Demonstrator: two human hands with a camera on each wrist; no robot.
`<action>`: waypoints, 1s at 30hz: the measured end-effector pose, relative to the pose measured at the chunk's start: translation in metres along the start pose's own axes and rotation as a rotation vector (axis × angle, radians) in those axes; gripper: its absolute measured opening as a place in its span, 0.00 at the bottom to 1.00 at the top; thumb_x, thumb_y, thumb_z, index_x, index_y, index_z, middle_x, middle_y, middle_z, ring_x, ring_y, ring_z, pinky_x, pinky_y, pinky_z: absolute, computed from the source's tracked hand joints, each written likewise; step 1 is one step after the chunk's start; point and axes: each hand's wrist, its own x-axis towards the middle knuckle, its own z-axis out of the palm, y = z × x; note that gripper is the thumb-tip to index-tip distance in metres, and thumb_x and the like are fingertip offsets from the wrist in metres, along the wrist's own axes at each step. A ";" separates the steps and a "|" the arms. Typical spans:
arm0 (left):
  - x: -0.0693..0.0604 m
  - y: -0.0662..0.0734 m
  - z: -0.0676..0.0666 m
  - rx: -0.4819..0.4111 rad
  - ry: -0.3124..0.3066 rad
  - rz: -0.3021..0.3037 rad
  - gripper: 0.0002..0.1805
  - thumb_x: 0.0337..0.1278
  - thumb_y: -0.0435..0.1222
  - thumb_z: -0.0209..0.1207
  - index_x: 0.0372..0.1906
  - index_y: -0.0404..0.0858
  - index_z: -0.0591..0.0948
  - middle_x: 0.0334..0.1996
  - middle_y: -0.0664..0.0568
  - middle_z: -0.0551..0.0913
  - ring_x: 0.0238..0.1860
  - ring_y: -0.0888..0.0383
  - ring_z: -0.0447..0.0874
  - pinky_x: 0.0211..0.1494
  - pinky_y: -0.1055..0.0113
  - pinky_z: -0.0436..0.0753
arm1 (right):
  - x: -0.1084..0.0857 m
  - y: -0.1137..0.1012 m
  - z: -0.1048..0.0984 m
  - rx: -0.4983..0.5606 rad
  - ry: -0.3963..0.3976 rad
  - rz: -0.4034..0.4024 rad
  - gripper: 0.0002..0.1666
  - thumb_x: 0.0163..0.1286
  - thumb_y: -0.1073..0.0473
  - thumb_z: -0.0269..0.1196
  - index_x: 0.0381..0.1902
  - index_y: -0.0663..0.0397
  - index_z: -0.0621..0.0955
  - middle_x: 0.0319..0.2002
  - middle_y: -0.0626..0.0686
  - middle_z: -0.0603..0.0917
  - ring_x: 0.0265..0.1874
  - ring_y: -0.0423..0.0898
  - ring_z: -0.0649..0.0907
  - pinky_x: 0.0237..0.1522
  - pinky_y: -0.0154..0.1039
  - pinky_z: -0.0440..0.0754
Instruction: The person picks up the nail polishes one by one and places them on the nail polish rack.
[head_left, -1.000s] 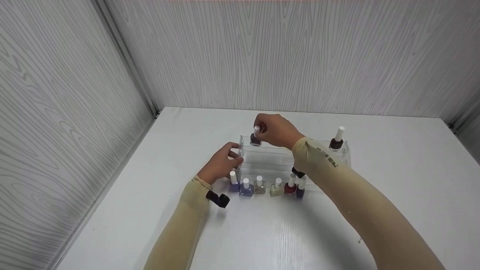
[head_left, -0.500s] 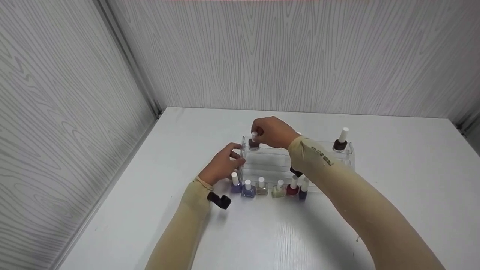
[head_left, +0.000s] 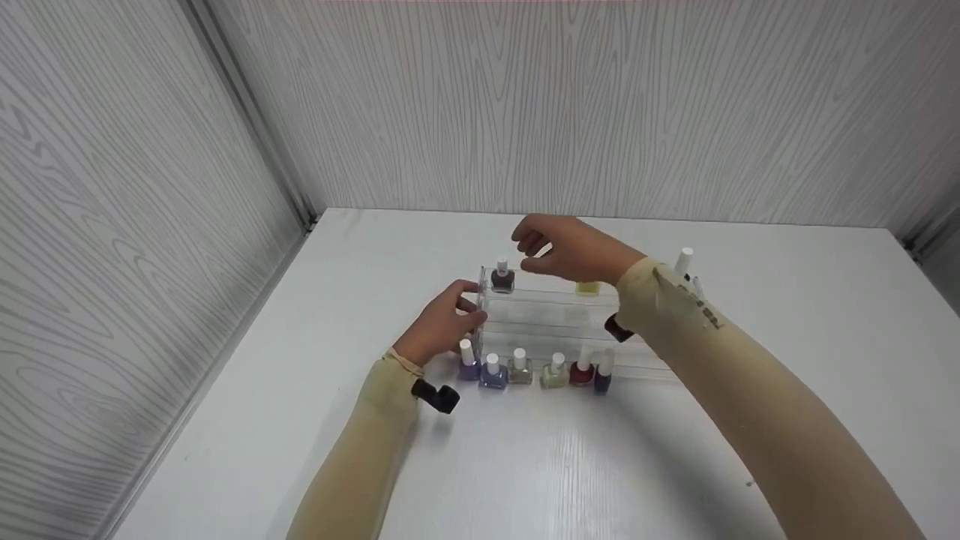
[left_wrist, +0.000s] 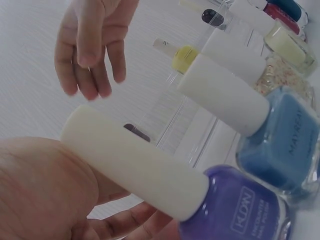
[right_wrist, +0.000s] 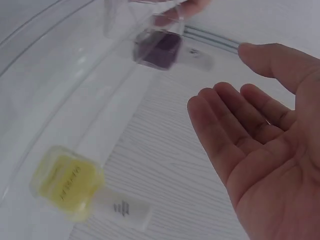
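Observation:
A clear stepped display rack stands on the white table. My left hand holds its left end, thumb and fingers at the side panel. On the top tier, at the left, a dark purple nail polish bottle stands upright. My right hand hovers just right of it with nothing in its fingers, and its palm shows in the right wrist view. A yellow nail polish bottle stands farther right on that tier; the right hand partly hides it in the head view.
Several nail polish bottles line the rack's front: purple, blue, glittery, pale green, red and dark blue. A white-capped bottle at the right is mostly hidden by the right sleeve. Wood-grain panels stand behind.
My right hand has let go of the dark purple nail polish bottle, now standing on the top tier, and moved up and right. The left hand has stayed at the rack's end.

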 end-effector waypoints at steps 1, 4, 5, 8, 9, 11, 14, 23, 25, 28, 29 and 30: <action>0.000 -0.001 0.000 0.002 0.002 -0.001 0.29 0.75 0.38 0.58 0.76 0.44 0.66 0.56 0.44 0.80 0.46 0.49 0.85 0.34 0.59 0.87 | -0.010 -0.001 -0.007 0.013 0.020 -0.018 0.19 0.75 0.58 0.66 0.61 0.54 0.79 0.55 0.52 0.84 0.56 0.48 0.83 0.60 0.46 0.80; 0.000 -0.003 -0.002 0.014 0.001 -0.001 0.30 0.76 0.39 0.58 0.76 0.44 0.65 0.56 0.44 0.80 0.47 0.50 0.85 0.35 0.60 0.87 | -0.045 -0.002 -0.021 0.033 0.095 -0.080 0.12 0.76 0.58 0.64 0.55 0.52 0.81 0.51 0.49 0.85 0.51 0.45 0.84 0.56 0.46 0.82; 0.000 -0.003 -0.004 0.018 0.000 0.001 0.30 0.76 0.39 0.58 0.77 0.44 0.65 0.57 0.44 0.79 0.47 0.49 0.85 0.35 0.60 0.87 | -0.057 -0.001 -0.023 0.033 0.120 -0.098 0.10 0.77 0.59 0.64 0.53 0.51 0.82 0.50 0.48 0.85 0.50 0.44 0.84 0.55 0.46 0.83; -0.003 -0.004 -0.010 0.028 -0.003 -0.004 0.31 0.76 0.39 0.58 0.78 0.45 0.64 0.58 0.44 0.79 0.48 0.49 0.84 0.36 0.60 0.86 | -0.088 0.008 -0.024 0.004 0.179 -0.122 0.06 0.77 0.60 0.63 0.48 0.50 0.84 0.47 0.46 0.86 0.45 0.42 0.85 0.50 0.46 0.84; -0.004 -0.005 -0.013 0.035 -0.003 -0.005 0.31 0.76 0.39 0.58 0.78 0.45 0.64 0.58 0.43 0.79 0.49 0.49 0.84 0.36 0.60 0.86 | -0.097 0.012 -0.022 -0.009 0.194 -0.122 0.05 0.76 0.61 0.64 0.47 0.50 0.84 0.46 0.45 0.86 0.43 0.41 0.85 0.48 0.46 0.84; -0.005 -0.006 -0.018 0.041 -0.003 -0.006 0.31 0.77 0.39 0.57 0.78 0.45 0.63 0.59 0.43 0.78 0.49 0.48 0.84 0.36 0.60 0.86 | -0.112 0.022 -0.018 -0.049 0.225 -0.116 0.04 0.75 0.63 0.65 0.45 0.49 0.84 0.44 0.44 0.87 0.40 0.40 0.85 0.45 0.44 0.84; -0.005 -0.007 -0.023 0.055 -0.006 -0.002 0.31 0.77 0.39 0.57 0.78 0.44 0.62 0.59 0.42 0.78 0.50 0.48 0.84 0.37 0.59 0.86 | -0.131 0.038 -0.013 -0.104 0.248 -0.093 0.05 0.73 0.64 0.65 0.43 0.48 0.84 0.42 0.44 0.86 0.38 0.38 0.85 0.41 0.40 0.85; -0.002 -0.005 -0.025 0.073 -0.008 -0.007 0.31 0.77 0.40 0.57 0.78 0.44 0.62 0.60 0.43 0.78 0.51 0.47 0.84 0.37 0.60 0.87 | -0.170 0.076 -0.016 -0.137 0.303 0.004 0.10 0.73 0.68 0.64 0.46 0.49 0.83 0.44 0.42 0.86 0.40 0.40 0.86 0.43 0.40 0.84; -0.002 -0.005 -0.024 0.073 -0.010 -0.005 0.31 0.77 0.39 0.57 0.78 0.43 0.62 0.60 0.42 0.78 0.51 0.47 0.84 0.37 0.60 0.86 | -0.174 0.080 -0.015 -0.153 0.287 0.023 0.09 0.73 0.67 0.64 0.45 0.49 0.83 0.44 0.43 0.86 0.40 0.40 0.86 0.43 0.42 0.85; -0.001 -0.006 -0.024 0.071 -0.006 -0.009 0.31 0.77 0.40 0.57 0.78 0.44 0.63 0.59 0.43 0.78 0.50 0.48 0.84 0.36 0.60 0.86 | -0.176 0.085 -0.016 -0.157 0.244 0.045 0.07 0.75 0.65 0.63 0.46 0.48 0.84 0.44 0.44 0.86 0.40 0.40 0.85 0.43 0.43 0.85; -0.001 -0.005 -0.024 0.069 -0.004 -0.011 0.31 0.77 0.40 0.57 0.78 0.44 0.63 0.59 0.44 0.78 0.50 0.48 0.84 0.36 0.60 0.87 | -0.177 0.086 -0.017 -0.158 0.233 0.053 0.06 0.75 0.64 0.63 0.46 0.48 0.84 0.44 0.45 0.86 0.40 0.40 0.85 0.43 0.44 0.85; 0.000 -0.005 -0.024 0.067 -0.004 -0.012 0.31 0.77 0.40 0.57 0.78 0.44 0.63 0.59 0.44 0.78 0.50 0.48 0.84 0.36 0.60 0.87 | -0.178 0.086 -0.019 -0.163 0.226 0.061 0.06 0.76 0.63 0.63 0.46 0.49 0.84 0.44 0.46 0.86 0.40 0.41 0.85 0.43 0.44 0.85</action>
